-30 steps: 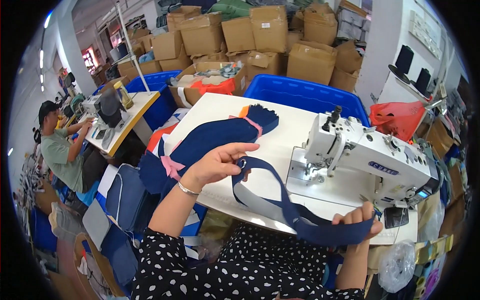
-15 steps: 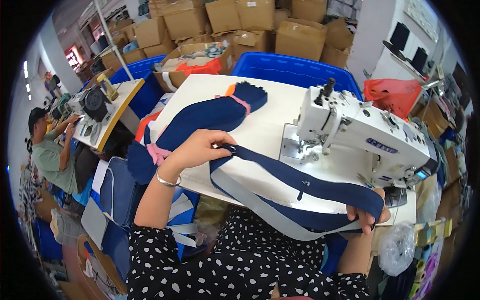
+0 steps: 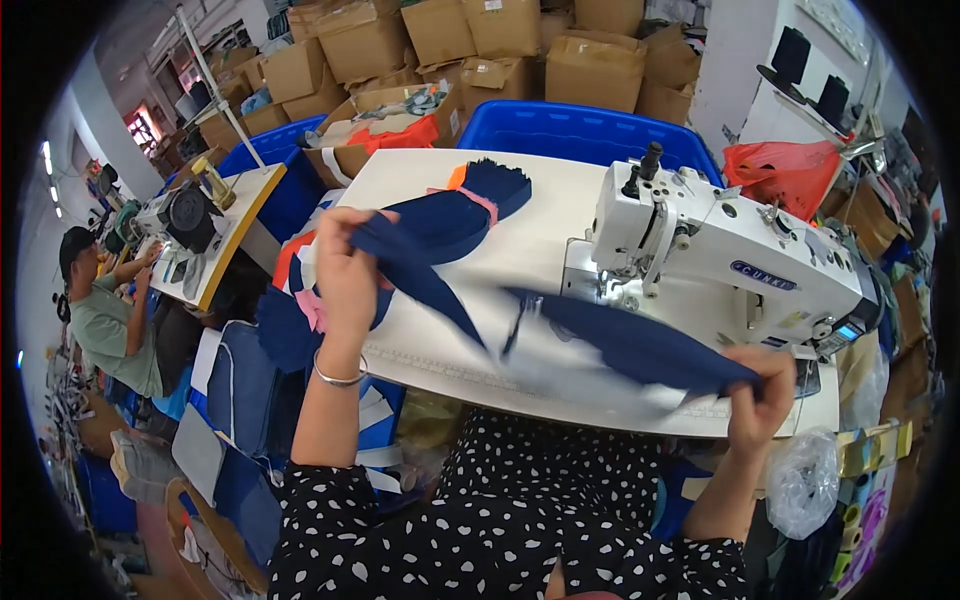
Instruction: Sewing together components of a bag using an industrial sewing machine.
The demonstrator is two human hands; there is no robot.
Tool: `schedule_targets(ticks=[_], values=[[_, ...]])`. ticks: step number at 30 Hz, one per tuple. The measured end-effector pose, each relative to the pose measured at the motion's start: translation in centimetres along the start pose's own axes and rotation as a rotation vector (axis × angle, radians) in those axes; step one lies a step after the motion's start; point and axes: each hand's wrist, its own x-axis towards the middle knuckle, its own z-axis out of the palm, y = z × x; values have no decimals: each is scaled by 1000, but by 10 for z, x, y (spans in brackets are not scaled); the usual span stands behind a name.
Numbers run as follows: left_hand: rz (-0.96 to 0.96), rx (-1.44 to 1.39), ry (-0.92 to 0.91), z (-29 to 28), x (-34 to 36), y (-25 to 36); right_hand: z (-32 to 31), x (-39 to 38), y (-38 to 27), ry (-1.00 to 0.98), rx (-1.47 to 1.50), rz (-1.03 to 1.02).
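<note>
Left hand (image 3: 345,258) and right hand (image 3: 764,388) pinch a navy strip (image 3: 645,348) between fingers, well apart, likely keeping it spread above the counter (image 3: 410,342); blur obscures its middle.

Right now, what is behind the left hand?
A navy bundle with two pink ties; the left hand and the navy strap it holds hide part of its length.
</note>
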Motion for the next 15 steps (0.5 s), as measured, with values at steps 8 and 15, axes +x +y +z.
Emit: schedule_targets(ticks=[8,15], values=[[112,174,34,-4,-17,-19,10,3,29,313,-201,-271],[33,-160,-29,-13,-14,-23,-11,12,18,478,-313,-121]])
